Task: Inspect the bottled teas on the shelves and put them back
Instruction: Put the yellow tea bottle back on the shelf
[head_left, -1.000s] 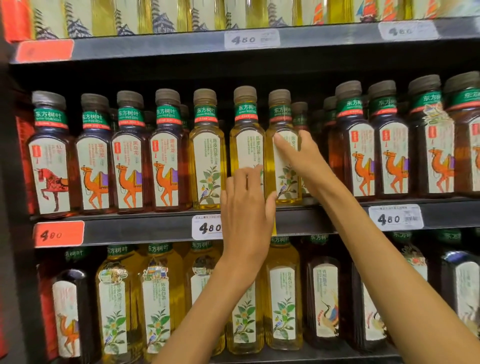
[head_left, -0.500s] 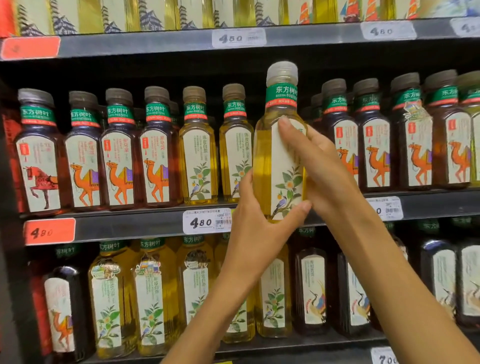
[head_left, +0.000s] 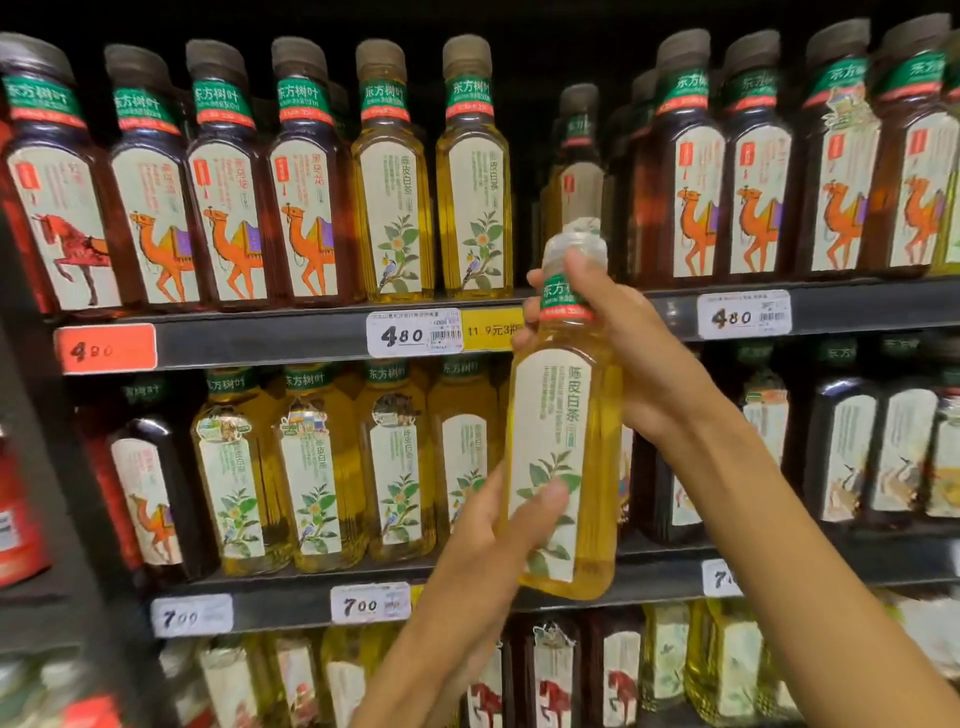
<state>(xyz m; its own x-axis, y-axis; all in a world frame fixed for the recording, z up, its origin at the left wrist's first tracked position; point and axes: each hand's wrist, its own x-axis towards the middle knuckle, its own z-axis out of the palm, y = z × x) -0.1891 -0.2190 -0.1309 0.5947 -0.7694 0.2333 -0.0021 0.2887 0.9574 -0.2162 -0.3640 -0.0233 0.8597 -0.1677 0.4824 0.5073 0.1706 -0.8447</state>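
While the left hand (head_left: 498, 525) grips the low part of the yellow tea bottle (head_left: 563, 452), the right hand (head_left: 618, 338) wraps its neck; the bottle stands nearly straight up, cap on top.

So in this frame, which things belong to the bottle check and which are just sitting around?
In the job:
- pale yellow tea bottle, off the shelf
- left hand, gripping its lower part
- right hand, gripping its neck
- gap in the upper row

Just there:
- camel-label dark bottles
- price tag
- red tag
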